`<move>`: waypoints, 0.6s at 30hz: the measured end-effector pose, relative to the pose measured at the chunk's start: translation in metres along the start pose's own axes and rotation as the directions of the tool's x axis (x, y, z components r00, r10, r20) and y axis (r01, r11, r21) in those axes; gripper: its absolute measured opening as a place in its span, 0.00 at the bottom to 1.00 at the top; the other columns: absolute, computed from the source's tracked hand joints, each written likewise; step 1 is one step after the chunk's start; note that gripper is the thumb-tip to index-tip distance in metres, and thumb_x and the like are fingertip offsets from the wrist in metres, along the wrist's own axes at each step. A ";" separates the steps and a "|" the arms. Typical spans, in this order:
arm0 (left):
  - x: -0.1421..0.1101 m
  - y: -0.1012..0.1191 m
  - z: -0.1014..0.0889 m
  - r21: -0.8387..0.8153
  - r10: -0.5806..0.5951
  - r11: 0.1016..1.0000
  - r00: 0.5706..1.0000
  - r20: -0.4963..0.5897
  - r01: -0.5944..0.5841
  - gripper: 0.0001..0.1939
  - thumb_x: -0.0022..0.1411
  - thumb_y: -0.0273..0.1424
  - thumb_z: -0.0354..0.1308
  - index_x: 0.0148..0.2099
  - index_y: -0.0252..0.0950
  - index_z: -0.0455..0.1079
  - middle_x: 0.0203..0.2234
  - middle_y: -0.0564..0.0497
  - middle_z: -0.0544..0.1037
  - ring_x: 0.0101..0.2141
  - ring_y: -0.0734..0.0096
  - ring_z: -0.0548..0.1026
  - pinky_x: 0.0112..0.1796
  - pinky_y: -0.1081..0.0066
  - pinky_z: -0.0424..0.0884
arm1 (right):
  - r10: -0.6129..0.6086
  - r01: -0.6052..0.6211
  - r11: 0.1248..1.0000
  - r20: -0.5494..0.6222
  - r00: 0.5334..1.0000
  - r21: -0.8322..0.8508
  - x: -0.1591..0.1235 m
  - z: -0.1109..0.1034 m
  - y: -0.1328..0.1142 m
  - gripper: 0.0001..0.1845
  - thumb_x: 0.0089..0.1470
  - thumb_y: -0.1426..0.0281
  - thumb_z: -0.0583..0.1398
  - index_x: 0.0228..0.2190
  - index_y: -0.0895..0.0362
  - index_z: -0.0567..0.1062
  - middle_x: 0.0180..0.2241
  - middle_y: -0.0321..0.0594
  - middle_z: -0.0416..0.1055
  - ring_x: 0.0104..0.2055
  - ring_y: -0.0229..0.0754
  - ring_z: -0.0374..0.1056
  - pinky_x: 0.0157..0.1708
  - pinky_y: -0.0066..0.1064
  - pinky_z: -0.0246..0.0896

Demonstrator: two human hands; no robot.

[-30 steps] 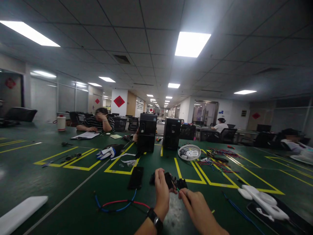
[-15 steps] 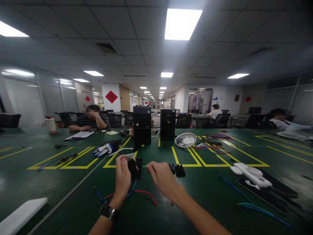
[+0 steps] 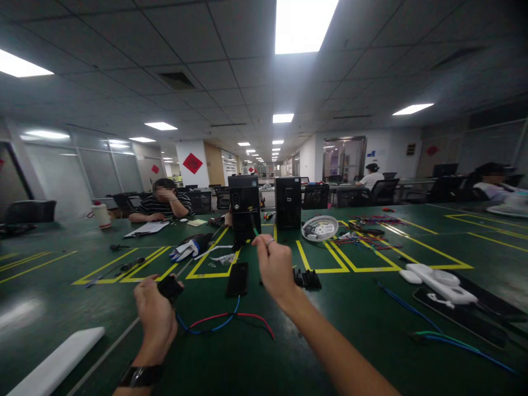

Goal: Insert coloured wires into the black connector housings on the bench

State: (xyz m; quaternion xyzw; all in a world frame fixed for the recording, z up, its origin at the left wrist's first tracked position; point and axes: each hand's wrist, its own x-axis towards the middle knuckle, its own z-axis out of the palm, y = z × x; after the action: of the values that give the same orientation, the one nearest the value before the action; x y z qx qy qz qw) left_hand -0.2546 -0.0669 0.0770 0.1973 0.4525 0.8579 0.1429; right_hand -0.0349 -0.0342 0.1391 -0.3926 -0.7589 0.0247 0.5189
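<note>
My left hand (image 3: 154,313), wearing a dark wristband, is closed around a small black block (image 3: 170,287) above the left part of the green table. My right hand (image 3: 277,267) pinches a thin green-and-black piece (image 3: 254,230) that points up and away; its exact kind is unclear. Between the hands lies a flat black phone-like slab (image 3: 237,279). In front of it, a red wire (image 3: 256,319) and a blue wire (image 3: 218,325) curve over the table. Just beyond my right wrist sit black plastic parts (image 3: 308,279).
Two black boxes (image 3: 287,203) stand upright at the back, near a white round basket (image 3: 319,228). Tangled wires (image 3: 363,239) lie to its right. A white device (image 3: 437,283) and loose blue wires (image 3: 400,308) are at right. Gloves (image 3: 190,248) lie left; a person (image 3: 160,206) sits across.
My left hand has moved left and toward me with the black block, uncovering the slab. My right hand has risen, its thin piece now pointing upward. The view has shifted slightly.
</note>
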 end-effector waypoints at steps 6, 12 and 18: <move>-0.048 0.048 0.034 -0.077 -0.102 0.990 0.975 0.196 0.119 0.13 0.63 0.35 0.46 0.48 0.42 0.64 0.27 0.54 0.76 0.29 0.70 0.76 0.31 0.71 0.72 | -0.106 0.143 0.989 0.459 0.882 -0.048 -0.045 0.068 0.006 0.15 0.63 0.64 0.51 0.40 0.60 0.72 0.38 0.48 0.75 0.44 0.48 0.71 0.44 0.37 0.62; -0.121 -0.020 0.058 0.182 -0.525 0.850 0.766 0.371 0.494 0.15 0.59 0.38 0.53 0.47 0.38 0.68 0.29 0.52 0.77 0.26 0.70 0.75 0.28 0.71 0.70 | -0.124 0.041 0.975 0.381 0.916 0.220 -0.076 -0.028 0.051 0.41 0.53 0.61 0.62 0.62 0.55 0.51 0.62 0.47 0.54 0.62 0.45 0.51 0.60 0.39 0.49; -0.189 -0.087 0.101 0.340 -0.535 0.831 0.465 0.705 0.441 0.24 0.55 0.45 0.56 0.48 0.34 0.68 0.38 0.43 0.75 0.38 0.62 0.74 0.42 0.63 0.69 | -0.066 0.000 0.991 0.476 0.877 0.137 -0.094 -0.102 0.121 0.33 0.48 0.70 0.65 0.56 0.52 0.65 0.54 0.43 0.66 0.57 0.45 0.60 0.57 0.38 0.52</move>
State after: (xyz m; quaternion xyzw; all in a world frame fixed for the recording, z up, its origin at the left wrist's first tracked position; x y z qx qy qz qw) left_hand -0.0348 -0.0263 0.0166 0.4169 0.4282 0.5821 0.5514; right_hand 0.1302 -0.0468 0.0601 -0.3260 -0.8669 0.1626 0.3403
